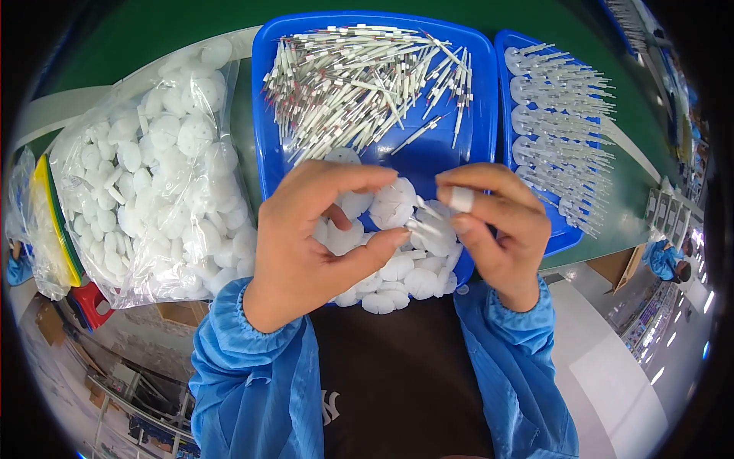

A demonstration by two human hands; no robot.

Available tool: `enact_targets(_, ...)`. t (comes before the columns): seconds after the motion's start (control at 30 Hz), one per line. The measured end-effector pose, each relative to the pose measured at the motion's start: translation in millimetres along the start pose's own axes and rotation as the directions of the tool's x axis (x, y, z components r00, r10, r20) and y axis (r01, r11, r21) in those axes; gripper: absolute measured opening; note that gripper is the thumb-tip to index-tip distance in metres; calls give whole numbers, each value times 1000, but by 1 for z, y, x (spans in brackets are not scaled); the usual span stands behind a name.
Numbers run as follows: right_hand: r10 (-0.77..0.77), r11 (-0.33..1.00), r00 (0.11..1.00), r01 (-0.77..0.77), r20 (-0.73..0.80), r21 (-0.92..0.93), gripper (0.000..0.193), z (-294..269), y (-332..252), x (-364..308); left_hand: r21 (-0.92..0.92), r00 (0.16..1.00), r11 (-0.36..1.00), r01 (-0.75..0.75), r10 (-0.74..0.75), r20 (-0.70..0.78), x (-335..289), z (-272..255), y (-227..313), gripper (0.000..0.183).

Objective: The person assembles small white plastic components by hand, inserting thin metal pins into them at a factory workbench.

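Note:
Between the thumb and forefinger of my left hand (306, 237) is a thin, round, translucent white plastic disc (391, 204), held by its edges. Several short white sticks (428, 226) show at the disc's right side, pointing toward my right hand (501, 226). The right fingers are bent into a pinch close to these sticks, with white tape around one finger; what lies between the fingertips is hidden. Below both hands, many loose white discs (397, 287) fill the near part of a blue tray (264, 115). Its far part holds a heap of thin white sticks with metal ends (352, 84).
On the left lies a large clear plastic bag (153, 176) full of white discs. A second blue tray (562, 246) at the right holds rows of discs with sticks fitted. Yellow and green bin edges (57, 218) stand beyond the bag. The tabletop (176, 34) is green.

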State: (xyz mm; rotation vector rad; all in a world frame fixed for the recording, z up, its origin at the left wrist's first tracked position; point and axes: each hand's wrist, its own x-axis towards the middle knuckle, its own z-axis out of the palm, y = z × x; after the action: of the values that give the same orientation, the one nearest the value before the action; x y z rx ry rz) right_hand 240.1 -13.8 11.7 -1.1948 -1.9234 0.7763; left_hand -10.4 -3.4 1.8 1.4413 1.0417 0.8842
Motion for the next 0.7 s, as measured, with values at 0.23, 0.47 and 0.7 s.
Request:
enact_targets(0.23, 267, 912, 960, -282, 89, 299, 43, 10, -8, 0, 462, 947, 841, -282, 321, -8, 3, 7, 7, 51)
enact_targets(0.47, 326, 863, 943, -324, 61, 388, 38, 15, -7, -9, 540, 896, 750, -383, 444, 19, 0, 15, 8, 52)
enact_targets(0.7, 307, 839, 948, -312, 85, 446, 37, 16, -6, -8, 585, 866, 698, -413, 500, 14, 1, 17, 8, 55)
